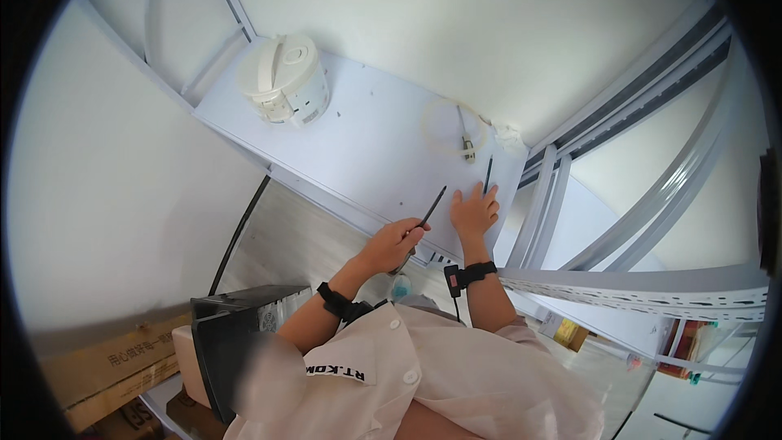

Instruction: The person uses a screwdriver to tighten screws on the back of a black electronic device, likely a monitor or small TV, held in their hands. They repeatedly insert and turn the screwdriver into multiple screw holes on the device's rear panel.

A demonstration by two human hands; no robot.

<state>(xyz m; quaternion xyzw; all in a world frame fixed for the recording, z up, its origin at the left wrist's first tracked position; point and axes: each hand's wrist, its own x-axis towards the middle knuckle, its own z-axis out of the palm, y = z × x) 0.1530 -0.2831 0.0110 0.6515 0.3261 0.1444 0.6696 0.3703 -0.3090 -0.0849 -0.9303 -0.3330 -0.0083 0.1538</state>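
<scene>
My left hand is closed around a screwdriver, whose dark shaft points up and to the right over the shelf's front edge. Its handle is mostly hidden in my fist. To the right, my right hand rests low over the white shelf, fingers spread. A second slim dark tool, perhaps another screwdriver, lies there with its near end by those fingertips. Just beyond sits a small metal piece with a pale loop of cord around it.
A white rice cooker stands at the shelf's left end. Crumpled white plastic lies at the far right corner. Metal shelf posts rise on the right. Below left are a black bin-like box and a cardboard box.
</scene>
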